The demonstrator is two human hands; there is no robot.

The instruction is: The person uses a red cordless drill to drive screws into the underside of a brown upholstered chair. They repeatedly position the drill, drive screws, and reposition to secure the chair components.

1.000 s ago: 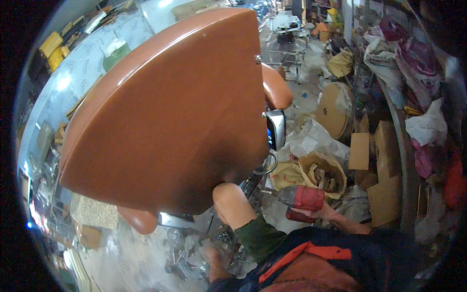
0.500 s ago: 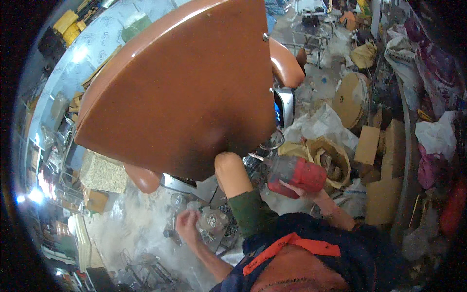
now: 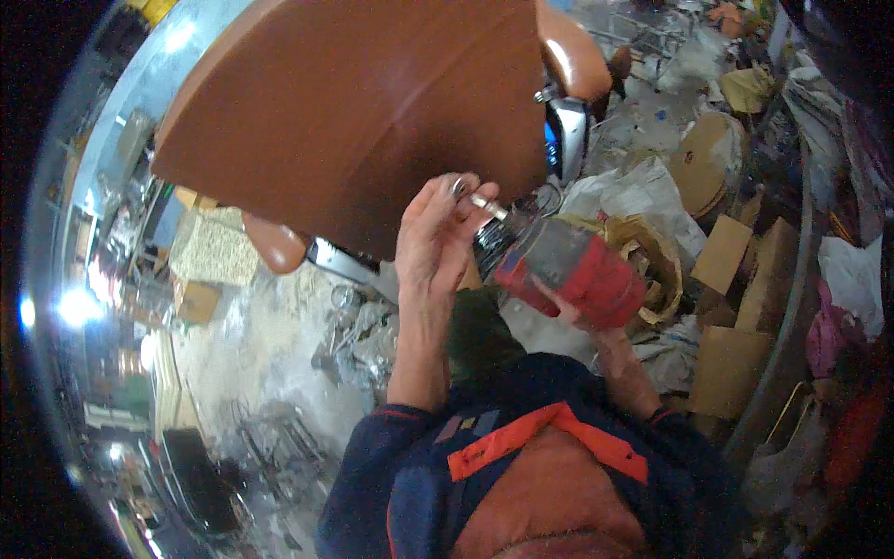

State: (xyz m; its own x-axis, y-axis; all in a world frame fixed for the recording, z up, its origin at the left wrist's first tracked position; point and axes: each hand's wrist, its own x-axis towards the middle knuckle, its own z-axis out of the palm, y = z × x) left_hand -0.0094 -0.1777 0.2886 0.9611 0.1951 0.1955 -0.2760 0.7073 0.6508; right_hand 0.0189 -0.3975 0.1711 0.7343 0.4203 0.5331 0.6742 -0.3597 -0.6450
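A bulky power drill with a red and dark grey body is just right of the scene's centre, and its slim, pale metal bit points to the far left. Beyond it, a large brown, smooth-faced, leather-like padded panel fills the far middle and left. Its surface has a soft sheen that darkens toward the near corner, and its left side is a thick, rounded edge. A small, silvery, ring-ended metal piece shows in front of this dark corner.

The right hand is wrapped around the drill from the near side, its forearm slanting in from the near right. The left hand is raised almost upright from the near side, wrist straight and fingers curled, pinching the metal piece at the fingertips. The bit is just beside these fingertips; whether they touch cannot be told. Farther right, past the drill, an open yellowish sack stands near upright brown cardboard pieces.
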